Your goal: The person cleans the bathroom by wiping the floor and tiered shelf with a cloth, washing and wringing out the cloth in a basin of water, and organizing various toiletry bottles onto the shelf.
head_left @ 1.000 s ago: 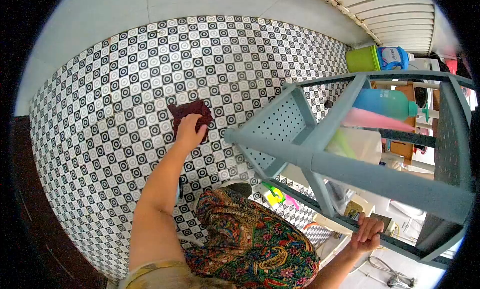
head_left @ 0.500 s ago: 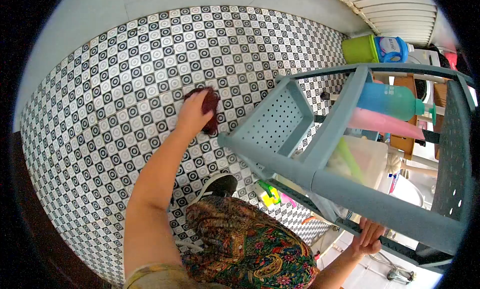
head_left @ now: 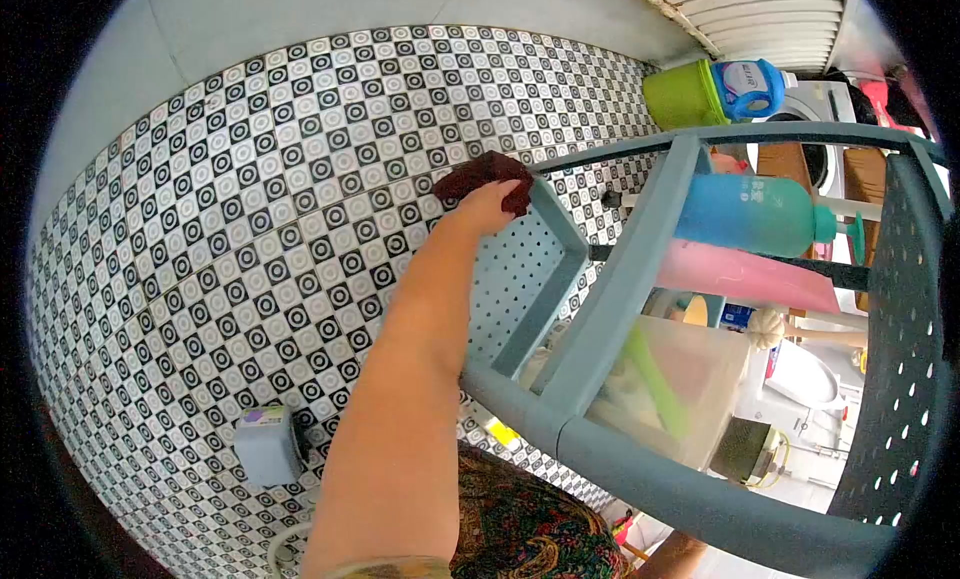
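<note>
A dark maroon cloth (head_left: 480,179) is bunched under and around the fingers of my left hand (head_left: 487,207), at the perforated bottom tray (head_left: 515,279) of a grey-blue plastic rack (head_left: 620,269). The thumb and fingers are closed on the cloth. The rack appears sideways across the right half. It holds a blue-green pump bottle (head_left: 750,214), a pink bottle (head_left: 745,274) and a clear plastic box (head_left: 690,379). My right forearm (head_left: 675,557) shows at the bottom edge; its hand is hidden by the rack.
Patterned black-and-white tiles (head_left: 250,229) cover the floor. A grey box (head_left: 268,447) stands at the lower left. Beyond the rack are a green bucket (head_left: 685,97), a blue detergent bottle (head_left: 748,89) and a washbasin (head_left: 805,374). Patterned trousers (head_left: 530,519) show below.
My left hand has moved right with the cloth, from the floor tiles to the rack's tray. My right hand, earlier on the rack's lower rail, has passed out of sight. The view has shifted.
</note>
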### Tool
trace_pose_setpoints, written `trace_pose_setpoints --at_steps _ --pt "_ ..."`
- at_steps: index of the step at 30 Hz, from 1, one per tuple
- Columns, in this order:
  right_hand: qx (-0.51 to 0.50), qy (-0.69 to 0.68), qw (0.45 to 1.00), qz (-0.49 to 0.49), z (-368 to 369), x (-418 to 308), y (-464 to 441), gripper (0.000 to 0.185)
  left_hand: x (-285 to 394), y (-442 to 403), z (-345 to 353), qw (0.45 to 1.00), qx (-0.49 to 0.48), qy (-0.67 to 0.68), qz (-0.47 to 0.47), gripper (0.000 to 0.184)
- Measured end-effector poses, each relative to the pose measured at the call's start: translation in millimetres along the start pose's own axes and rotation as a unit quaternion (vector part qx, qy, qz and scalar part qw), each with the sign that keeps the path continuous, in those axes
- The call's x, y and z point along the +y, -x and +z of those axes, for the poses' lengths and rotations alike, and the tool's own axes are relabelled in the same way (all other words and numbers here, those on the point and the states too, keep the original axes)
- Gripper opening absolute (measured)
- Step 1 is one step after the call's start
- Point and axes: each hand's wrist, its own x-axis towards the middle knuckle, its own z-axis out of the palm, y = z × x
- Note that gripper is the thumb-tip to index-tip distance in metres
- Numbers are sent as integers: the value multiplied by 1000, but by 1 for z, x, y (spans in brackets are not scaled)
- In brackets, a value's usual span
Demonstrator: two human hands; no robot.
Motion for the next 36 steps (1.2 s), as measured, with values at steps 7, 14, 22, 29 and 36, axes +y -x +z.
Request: trace_pose_setpoints --at_steps 7,14,22,29,36 --pt "65 11 998 -20 -26 11 7 24 -21 108 -58 990 -131 50 -18 57" --pt "147 44 987 -35 -52 14 26 31 -56 225 -74 967 -207 147 -18 59" --pt "137 89 986 -29 -53 7 22 18 -35 108 -41 992 -43 30 113 49" --pt "-14 -34 999 25 38 1 -8 14 10 -18 -19 995 -72 30 -59 63" --pt "-98 -94 988 67 94 5 -22 35 6 -20 -24 994 -109 6 -21 61"
